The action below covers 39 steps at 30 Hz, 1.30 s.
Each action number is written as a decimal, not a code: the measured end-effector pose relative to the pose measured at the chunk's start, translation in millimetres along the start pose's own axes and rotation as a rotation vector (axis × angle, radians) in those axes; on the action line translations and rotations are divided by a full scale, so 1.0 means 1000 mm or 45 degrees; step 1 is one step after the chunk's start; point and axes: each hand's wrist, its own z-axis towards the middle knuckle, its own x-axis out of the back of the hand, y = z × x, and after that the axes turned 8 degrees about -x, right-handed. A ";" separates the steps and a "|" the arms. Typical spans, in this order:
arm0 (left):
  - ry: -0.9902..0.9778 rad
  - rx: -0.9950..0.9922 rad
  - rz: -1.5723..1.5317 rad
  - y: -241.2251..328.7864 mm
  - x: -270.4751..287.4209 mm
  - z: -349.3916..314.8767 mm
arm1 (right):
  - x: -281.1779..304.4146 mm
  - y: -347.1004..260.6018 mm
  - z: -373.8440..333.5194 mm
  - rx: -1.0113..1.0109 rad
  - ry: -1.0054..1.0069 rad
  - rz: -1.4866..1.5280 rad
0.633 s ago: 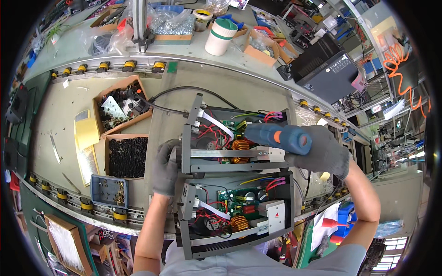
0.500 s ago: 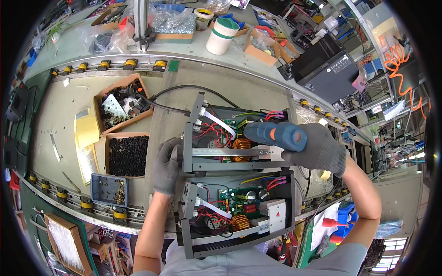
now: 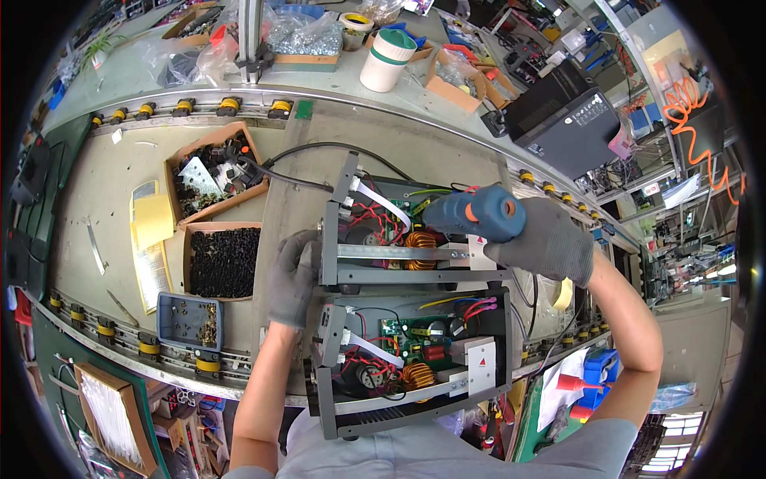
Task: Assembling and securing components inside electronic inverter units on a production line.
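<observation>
Two grey metal cases with open tops, each showing a circuit board, red wires and a copper coil, lie one behind the other. My right hand (image 3: pixel 546 246), in a grey glove, grips a blue power screwdriver (image 3: pixel 472 214) with orange accents over the right part of the far case (image 3: pixel 375 276). The tool's tip is hidden. At that case's left end panel, my gloved left hand (image 3: pixel 294 275) is closed on the edge, its fingertips partly hidden. The near case (image 3: pixel 415 419) lies closest to my body, untouched.
Left of the cases stand a cardboard box of mixed parts (image 3: pixel 209 209), a box of small black pieces (image 3: pixel 185 267) and a blue-grey bin (image 3: pixel 163 323). A black cable (image 3: pixel 343 146) arcs behind the far case. Roller rails (image 3: pixel 207 366) edge the bench. Beyond is a white jar (image 3: pixel 383 73).
The screwdriver has tilted, its rear end shifting away from me, and a white plate on the far case now shows below it. My left hand stays at the end panel. The view has shifted slightly.
</observation>
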 end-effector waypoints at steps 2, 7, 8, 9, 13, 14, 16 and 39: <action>0.007 0.019 -0.006 0.001 0.001 -0.002 | 0.005 0.001 -0.005 -0.104 -0.060 0.208; 0.004 0.035 -0.031 -0.017 -0.003 -0.006 | 0.007 0.021 -0.053 -0.209 -0.022 0.742; 0.020 0.042 -0.047 -0.021 -0.002 -0.008 | 0.005 0.022 -0.069 -0.301 0.050 0.871; 0.034 0.052 -0.064 -0.025 -0.001 -0.009 | -0.002 0.035 -0.080 -0.294 0.042 0.869; -0.084 -0.169 0.020 -0.025 -0.006 -0.007 | -0.015 0.039 -0.141 0.131 0.147 0.486; 0.020 0.067 -0.182 -0.022 -0.008 -0.002 | -0.011 0.024 -0.147 0.039 -0.068 0.494; 0.003 -0.066 -0.087 -0.025 -0.006 -0.004 | -0.012 0.003 -0.151 0.023 -0.182 0.396; 0.055 0.105 -0.138 -0.032 -0.019 0.000 | -0.036 -0.023 -0.144 -0.022 -0.258 0.183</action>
